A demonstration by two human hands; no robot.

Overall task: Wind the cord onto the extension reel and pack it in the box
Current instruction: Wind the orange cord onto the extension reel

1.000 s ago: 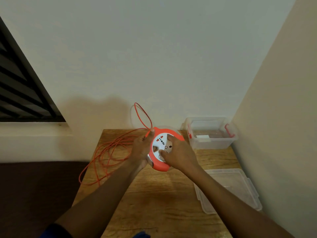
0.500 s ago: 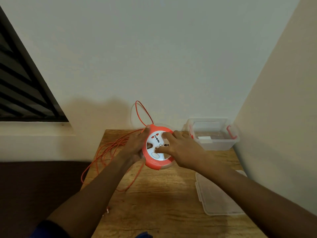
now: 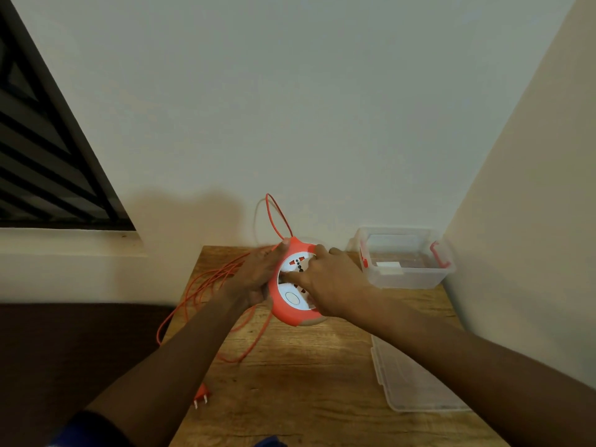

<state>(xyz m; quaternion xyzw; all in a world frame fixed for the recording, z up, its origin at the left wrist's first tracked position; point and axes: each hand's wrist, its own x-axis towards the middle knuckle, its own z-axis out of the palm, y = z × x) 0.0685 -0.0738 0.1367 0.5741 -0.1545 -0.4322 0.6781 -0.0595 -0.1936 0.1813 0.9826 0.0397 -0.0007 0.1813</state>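
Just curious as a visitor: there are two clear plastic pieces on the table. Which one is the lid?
The lid is the flat clear piece near the table's right edge. The box, against the back wall, is deep and has red latches.
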